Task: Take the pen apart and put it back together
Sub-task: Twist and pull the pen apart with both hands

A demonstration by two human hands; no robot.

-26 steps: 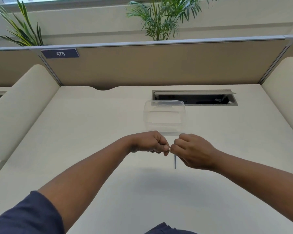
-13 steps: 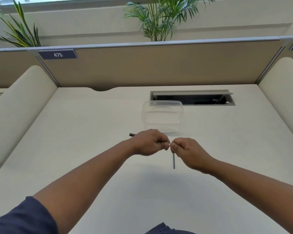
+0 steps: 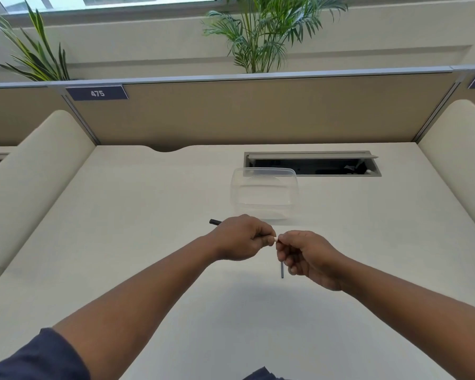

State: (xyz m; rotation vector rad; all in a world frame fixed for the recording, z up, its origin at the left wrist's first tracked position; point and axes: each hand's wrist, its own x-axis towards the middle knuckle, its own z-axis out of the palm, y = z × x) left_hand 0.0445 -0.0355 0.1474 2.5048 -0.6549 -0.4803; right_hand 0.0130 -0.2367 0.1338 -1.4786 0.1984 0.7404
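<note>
My left hand [image 3: 243, 237] is closed around a dark pen barrel [image 3: 215, 222], whose black end sticks out past the wrist to the left. A small white tip [image 3: 275, 239] shows between the two thumbs. My right hand [image 3: 306, 256] pinches that white tip, and a thin grey refill rod [image 3: 282, 270] hangs down below its fingers. Both hands hover over the cream desk [image 3: 148, 215], fingertips touching. Most of the barrel is hidden inside my left fist.
A clear plastic container [image 3: 263, 193] stands just behind the hands. Further back is an open cable slot [image 3: 311, 167] in the desk. Curved cream side panels [image 3: 36, 174] flank the desk, and a tan partition [image 3: 244, 111] closes the back.
The dark barrel end has come into view left of my left hand. Both hands stayed together at the same spot, the right one turning slightly.
</note>
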